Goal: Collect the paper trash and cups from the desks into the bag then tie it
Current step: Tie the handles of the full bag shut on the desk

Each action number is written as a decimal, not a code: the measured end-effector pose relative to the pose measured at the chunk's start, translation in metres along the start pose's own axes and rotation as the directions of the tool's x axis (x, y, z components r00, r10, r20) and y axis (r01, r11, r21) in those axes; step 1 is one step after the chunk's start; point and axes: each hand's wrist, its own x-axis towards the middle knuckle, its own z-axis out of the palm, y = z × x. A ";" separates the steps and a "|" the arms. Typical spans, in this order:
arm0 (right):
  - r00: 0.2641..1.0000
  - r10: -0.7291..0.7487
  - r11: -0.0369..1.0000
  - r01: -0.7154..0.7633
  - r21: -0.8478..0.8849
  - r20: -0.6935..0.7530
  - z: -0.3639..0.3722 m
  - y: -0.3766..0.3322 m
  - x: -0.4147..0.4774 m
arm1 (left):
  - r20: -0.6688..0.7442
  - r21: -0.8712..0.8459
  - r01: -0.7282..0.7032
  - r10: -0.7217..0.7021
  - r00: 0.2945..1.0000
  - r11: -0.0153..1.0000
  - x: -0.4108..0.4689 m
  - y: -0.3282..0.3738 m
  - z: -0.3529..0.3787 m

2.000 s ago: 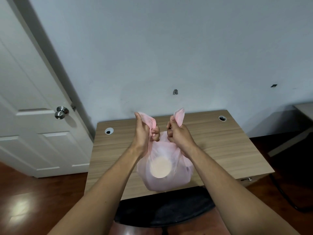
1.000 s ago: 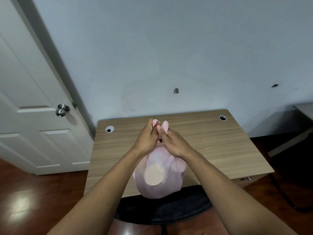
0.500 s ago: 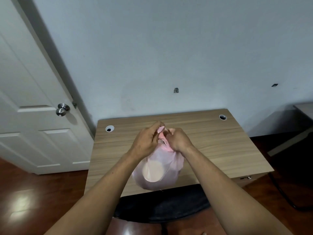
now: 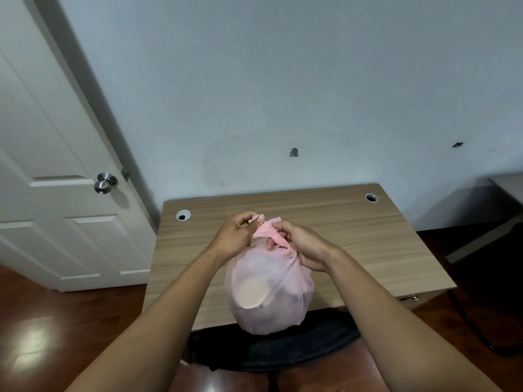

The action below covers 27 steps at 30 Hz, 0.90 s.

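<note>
Hands (image 4: 235, 236) (image 4: 304, 247), one half-knotted(?) bag (image 4: 268, 292).

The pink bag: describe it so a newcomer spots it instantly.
Find the wooden desk against the pale wall. At its near edge both hands, left hand and right hand, pinch the twisted top of the pink bag. It is the only translucent, bulging thing there, a round pale shape showing through.

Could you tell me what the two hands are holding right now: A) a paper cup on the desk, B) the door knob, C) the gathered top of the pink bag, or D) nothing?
C: the left hand and right hand both pinch the bunched handles at the top of the pink bag above the desk.
</note>
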 end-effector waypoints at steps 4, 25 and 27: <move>0.991 -0.085 0.985 0.068 -0.156 -0.102 0.000 0.003 -0.006 | -0.005 0.110 -0.068 0.069 0.998 0.992 -0.001 -0.001 0.006; 0.742 -0.563 0.765 0.300 -0.570 -0.364 0.009 0.019 0.002 | -0.132 0.351 -0.133 0.190 0.973 0.927 -0.011 0.002 0.021; 0.711 -0.538 0.784 0.224 -0.580 -0.453 0.011 0.017 0.004 | -0.101 0.493 -0.222 0.309 0.946 0.841 -0.015 0.001 0.022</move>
